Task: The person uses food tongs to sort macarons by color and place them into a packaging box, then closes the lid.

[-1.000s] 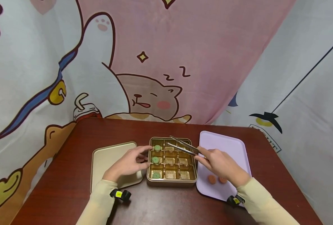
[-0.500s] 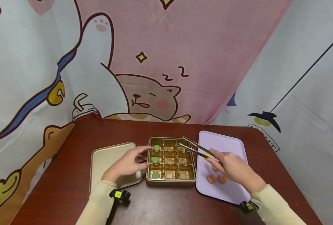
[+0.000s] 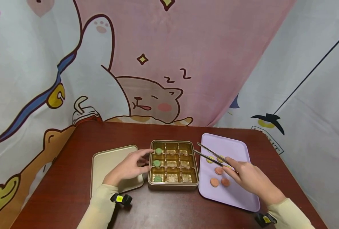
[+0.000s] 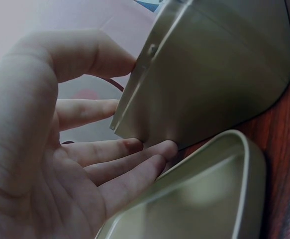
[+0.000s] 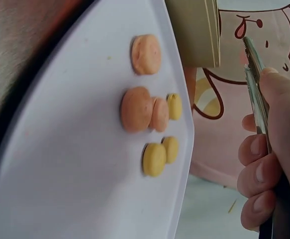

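Note:
My left hand [image 3: 132, 167] rests its fingertips against the left side of a gold tin box [image 3: 173, 187]; the left wrist view shows the thumb and fingers lightly bent at its wall. Three green macarons [image 3: 157, 163] sit in the left column of the box's divided insert. My right hand [image 3: 245, 178] grips metal tongs [image 3: 211, 152] over the lilac tray [image 3: 238, 199]. The tongs' arms stand apart with nothing between them, tips near the box's right rim. Three orange-pink macarons [image 3: 214, 182] lie on the tray, with yellow macarons [image 5: 154, 160] beyond, partly covered by the tongs.
A gold lid [image 3: 109, 165] lies on the table left of the box, partly beneath my left hand and forearm. The dark red wooden table [image 3: 169, 210] ends at a cartoon-printed cloth [image 3: 209, 63] behind it.
My right hand has carried the tongs from over the box rightward to the tray, uncovering the orange-pink and yellow macarons. The left hand has stayed at the box.

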Tool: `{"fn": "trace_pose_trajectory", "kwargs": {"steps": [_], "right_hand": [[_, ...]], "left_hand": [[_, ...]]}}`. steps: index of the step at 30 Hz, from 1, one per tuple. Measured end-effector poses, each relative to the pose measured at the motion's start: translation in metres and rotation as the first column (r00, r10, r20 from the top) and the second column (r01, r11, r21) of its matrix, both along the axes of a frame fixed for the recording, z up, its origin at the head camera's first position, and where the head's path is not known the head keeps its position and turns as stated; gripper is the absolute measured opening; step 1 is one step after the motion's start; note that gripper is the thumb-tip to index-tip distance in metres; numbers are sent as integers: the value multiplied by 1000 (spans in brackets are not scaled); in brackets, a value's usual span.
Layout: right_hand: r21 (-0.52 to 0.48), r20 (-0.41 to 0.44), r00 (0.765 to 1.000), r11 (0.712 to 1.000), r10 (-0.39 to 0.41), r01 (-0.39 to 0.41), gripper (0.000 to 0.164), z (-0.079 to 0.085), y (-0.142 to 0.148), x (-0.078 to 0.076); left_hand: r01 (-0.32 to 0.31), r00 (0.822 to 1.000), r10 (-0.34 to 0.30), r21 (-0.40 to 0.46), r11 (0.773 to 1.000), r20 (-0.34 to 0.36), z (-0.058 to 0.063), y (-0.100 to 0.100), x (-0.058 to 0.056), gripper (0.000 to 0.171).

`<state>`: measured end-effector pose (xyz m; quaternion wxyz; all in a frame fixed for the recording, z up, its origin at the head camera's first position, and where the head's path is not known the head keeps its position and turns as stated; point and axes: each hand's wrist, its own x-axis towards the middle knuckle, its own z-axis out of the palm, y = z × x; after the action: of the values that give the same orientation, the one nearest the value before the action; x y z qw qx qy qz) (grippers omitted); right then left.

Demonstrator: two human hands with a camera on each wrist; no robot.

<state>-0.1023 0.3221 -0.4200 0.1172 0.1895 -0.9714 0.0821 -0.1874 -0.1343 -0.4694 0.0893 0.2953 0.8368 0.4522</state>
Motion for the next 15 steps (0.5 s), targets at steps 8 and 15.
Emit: {"fn": "trace_pose_trajectory", "kwargs": {"steps": [8,15], "right_hand": [[-10,54,997,998,-63,63,29,-5,18,11],[18,141,979,990,-144,143,34,-9,29,17]], "left_hand": [[-6,1000,6,12,1000,3,0,-1,1,67],[-4,1000,4,25,1000,10,-1,1,1,68]]}}
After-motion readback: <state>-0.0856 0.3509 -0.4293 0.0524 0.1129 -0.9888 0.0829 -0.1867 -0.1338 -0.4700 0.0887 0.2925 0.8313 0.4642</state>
